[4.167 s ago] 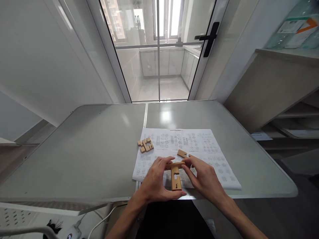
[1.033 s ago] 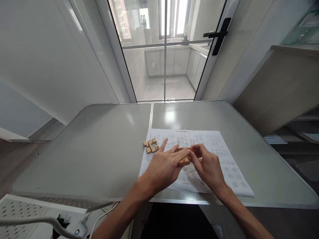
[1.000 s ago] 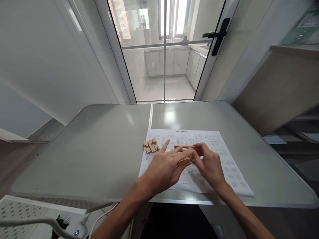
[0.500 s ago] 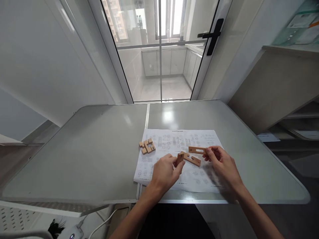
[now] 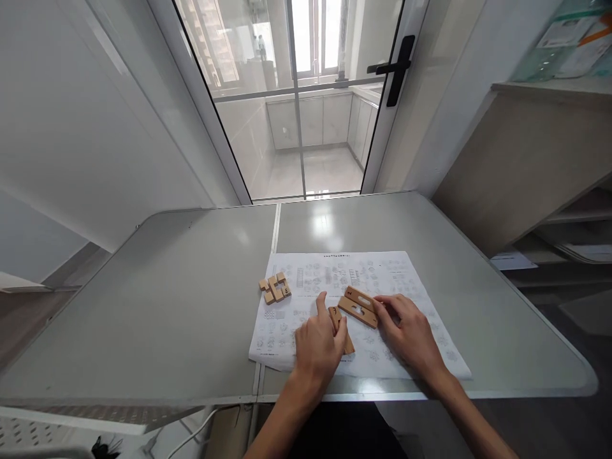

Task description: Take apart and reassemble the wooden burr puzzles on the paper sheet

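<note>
Glass door (image 5: 329, 127) and black handle (image 5: 400, 73) back the grey table (image 5: 191, 287) seen from the head view, with a printed sheet (image 5: 382, 271) spread on its near side. On that sheet, a slotted wooden piece (image 5: 356, 294) marked 2 lies along a notched piece (image 5: 366, 316), long edges side by side. At its right end the right hand (image 5: 411, 328) appears to pinch it between thumb and index fingertips. Light pressure should suit best here: keep the slotted piece flat, and part the fingertips without dragging its neighbour. The left hand (image 5: 318, 344) has index finger and thumb spread over a third piece (image 5: 349, 344); its other fingers are curled and partly hidden, so I cannot tell whether they grip. That hand hides part of this piece and could nudge the notched one, so it is better kept low and still. Near the sheet's left edge sits a cluster of wooden blocks (image 5: 275, 288), well clear of the fingers. A cable (image 5: 194, 435) hangs below the table edge.
</note>
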`<state>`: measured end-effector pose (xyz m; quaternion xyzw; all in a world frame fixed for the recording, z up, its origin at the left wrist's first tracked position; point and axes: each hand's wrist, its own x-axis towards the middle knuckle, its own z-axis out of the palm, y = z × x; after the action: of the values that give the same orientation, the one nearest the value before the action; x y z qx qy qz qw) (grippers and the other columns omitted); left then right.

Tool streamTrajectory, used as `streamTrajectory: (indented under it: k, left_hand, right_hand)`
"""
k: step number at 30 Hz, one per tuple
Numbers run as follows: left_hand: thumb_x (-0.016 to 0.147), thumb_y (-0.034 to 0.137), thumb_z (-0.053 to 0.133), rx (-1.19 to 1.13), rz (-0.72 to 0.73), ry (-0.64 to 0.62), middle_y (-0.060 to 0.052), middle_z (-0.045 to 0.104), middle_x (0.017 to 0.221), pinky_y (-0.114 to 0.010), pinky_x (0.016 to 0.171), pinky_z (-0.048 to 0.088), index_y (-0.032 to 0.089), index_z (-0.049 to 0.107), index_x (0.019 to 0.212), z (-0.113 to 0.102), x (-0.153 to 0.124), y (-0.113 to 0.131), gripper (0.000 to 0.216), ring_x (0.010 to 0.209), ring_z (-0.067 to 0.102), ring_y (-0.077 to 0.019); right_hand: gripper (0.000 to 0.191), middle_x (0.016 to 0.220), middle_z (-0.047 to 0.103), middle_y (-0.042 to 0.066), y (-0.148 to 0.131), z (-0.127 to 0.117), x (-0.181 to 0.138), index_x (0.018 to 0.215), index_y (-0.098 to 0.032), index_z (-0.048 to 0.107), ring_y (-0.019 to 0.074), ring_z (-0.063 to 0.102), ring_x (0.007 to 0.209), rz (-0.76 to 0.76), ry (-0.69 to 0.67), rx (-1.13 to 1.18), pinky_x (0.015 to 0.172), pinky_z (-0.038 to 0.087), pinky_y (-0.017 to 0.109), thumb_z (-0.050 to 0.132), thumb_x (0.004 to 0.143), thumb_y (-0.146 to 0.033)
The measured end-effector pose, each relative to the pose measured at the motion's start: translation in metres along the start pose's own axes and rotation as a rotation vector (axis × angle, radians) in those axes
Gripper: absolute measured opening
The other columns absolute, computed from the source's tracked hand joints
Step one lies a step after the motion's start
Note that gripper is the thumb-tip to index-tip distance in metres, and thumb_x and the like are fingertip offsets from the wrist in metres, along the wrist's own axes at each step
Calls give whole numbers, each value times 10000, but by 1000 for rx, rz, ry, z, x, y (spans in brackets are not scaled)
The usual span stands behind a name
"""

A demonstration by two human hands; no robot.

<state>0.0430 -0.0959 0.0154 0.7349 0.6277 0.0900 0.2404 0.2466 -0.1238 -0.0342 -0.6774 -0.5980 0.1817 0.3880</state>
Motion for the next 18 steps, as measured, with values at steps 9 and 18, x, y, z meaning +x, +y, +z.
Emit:
streamTrajectory:
  k: [9,18]
  left_hand:
    - [1039,331,600,78,346,248,-137,744,1070,-409,821,592,143,522,1421,17,0,-9,434,962,741,-294]
    - [977,382,690,58,824,30,-120,604,1388,-538,1212,426,234,594,1316,17,21,0,382,1372,524,-335]
  right_hand:
    - [370,1024,714,78,0,-1,-2,1041,-274,824,280,681,987,-31,-37,24,891,530,411,532,1089,-496]
    - [446,1034,764,98,-2,-4,1,965,-247,763,288,700,990,36,-14,120,882,522,400,463,1102,-547]
